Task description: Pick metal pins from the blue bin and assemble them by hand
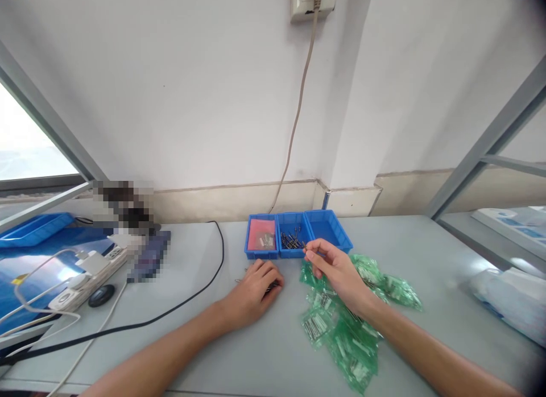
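Pinching a small metal pin (pixel 304 247) between thumb and fingertips, the person's right hand (pixel 339 274) is at the near right corner of the middle blue bin (pixel 292 253), toward the far edge of the table (pixel 256 368). The left hand (pixel 251 294) rests palm down near the bins, fingers curled over loose metal pieces (pixel 272 286); whether it is clamped on any cannot be told. Three blue bins stand side by side along the far edge. The left bin (pixel 261 254) carries a pink sheet (pixel 257 225) with a small clear bag (pixel 265 241) on it; the middle one contains a heap of dark pins (pixel 292 239); the right bin (pixel 325 232) shows its floor. Green plastic bags (pixel 356 351) of metal parts spread toward the table's near edge, partly beneath the right forearm. Judged from this layout, the work looks partway: a batch lies in the middle bin, while the loose pieces, pinched pin and bagged parts remain outside.
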A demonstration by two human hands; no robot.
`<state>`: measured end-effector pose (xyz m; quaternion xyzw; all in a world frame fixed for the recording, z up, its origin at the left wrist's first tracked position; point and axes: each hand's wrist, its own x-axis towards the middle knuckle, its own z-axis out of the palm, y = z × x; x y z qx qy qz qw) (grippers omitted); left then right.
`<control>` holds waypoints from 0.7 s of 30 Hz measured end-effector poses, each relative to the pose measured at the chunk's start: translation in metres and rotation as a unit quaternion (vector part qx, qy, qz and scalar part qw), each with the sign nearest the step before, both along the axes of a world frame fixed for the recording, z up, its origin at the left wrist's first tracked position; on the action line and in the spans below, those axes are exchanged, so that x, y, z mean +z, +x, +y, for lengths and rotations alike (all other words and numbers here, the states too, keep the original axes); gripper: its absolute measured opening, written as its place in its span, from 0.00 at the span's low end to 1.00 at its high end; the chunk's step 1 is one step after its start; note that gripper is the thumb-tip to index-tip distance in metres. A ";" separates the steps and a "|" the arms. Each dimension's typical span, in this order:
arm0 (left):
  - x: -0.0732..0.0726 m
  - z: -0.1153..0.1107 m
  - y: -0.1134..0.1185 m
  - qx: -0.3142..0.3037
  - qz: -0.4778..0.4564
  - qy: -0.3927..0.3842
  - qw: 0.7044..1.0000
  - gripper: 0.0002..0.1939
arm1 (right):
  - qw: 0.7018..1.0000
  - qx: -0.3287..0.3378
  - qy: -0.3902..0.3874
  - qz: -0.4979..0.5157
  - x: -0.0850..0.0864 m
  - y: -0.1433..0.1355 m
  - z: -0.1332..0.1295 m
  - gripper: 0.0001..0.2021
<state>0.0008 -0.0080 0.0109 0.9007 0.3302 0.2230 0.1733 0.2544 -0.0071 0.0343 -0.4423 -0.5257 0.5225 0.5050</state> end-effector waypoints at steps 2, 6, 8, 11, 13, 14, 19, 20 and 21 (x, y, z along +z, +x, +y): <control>0.000 0.000 0.000 -0.002 0.002 -0.002 1.000 0.07 | 0.997 -0.017 0.042 -0.068 -0.004 0.000 -0.001 0.15; -0.001 0.000 -0.001 -0.001 0.004 -0.001 1.000 0.07 | 0.984 -0.039 0.112 -0.135 -0.009 0.001 -0.002 0.11; -0.002 0.000 -0.001 -0.002 0.004 0.000 1.000 0.08 | 0.980 -0.046 0.129 -0.145 -0.009 0.000 -0.002 0.10; -0.002 0.000 -0.001 -0.005 0.003 -0.001 1.000 0.08 | 0.982 -0.041 0.124 -0.135 -0.007 0.000 -0.003 0.11; -0.001 0.000 -0.001 -0.005 0.002 -0.004 1.000 0.09 | 0.987 -0.026 0.104 -0.116 -0.004 0.000 -0.004 0.12; -0.001 0.000 -0.001 -0.004 0.001 -0.006 1.000 0.09 | 0.991 -0.014 0.089 -0.103 -0.002 0.000 -0.005 0.13; -0.003 0.001 -0.002 -0.010 -0.006 -0.014 1.000 0.08 | 0.999 0.020 0.022 -0.026 0.001 -0.001 -0.005 0.16; -0.004 0.001 -0.002 -0.013 -0.009 -0.014 1.000 0.08 | 1.000 0.014 0.018 -0.014 0.000 -0.001 -0.005 0.16; -0.005 0.001 -0.002 -0.015 -0.012 -0.013 1.000 0.09 | 1.000 0.003 0.017 -0.004 0.000 -0.001 -0.004 0.16</control>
